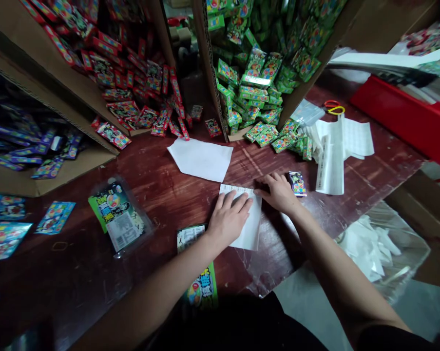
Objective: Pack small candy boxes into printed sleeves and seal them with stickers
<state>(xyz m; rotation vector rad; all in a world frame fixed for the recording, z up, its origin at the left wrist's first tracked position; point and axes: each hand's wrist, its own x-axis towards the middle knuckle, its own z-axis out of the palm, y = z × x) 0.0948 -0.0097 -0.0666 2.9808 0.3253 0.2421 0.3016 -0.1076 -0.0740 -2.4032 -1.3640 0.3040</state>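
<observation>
A white label sheet (249, 233) with a row of small print along its top lies on the table near its front edge. Flat on that sheet rests my left hand (229, 217), fingers stretched out and slightly spread. My right hand (278, 192) is at the sheet's top right corner, its thumb and bent fingers closed on the edge; the fingertips are small and partly hidden. Just right of those knuckles is a small dark packet (297, 184) with colourful print. Under my left forearm sits a green printed pouch (203, 287), partly covered.
Cardboard boxes hold red packets (132, 73), green packets (256, 92) and purple packets (51, 151). A blank white paper (201, 158) lies ahead. Scissors (334, 108) and label strips (331, 163) are at right. A bagged green pouch (119, 214) lies left; a plastic-lined bin (406, 258) stands below.
</observation>
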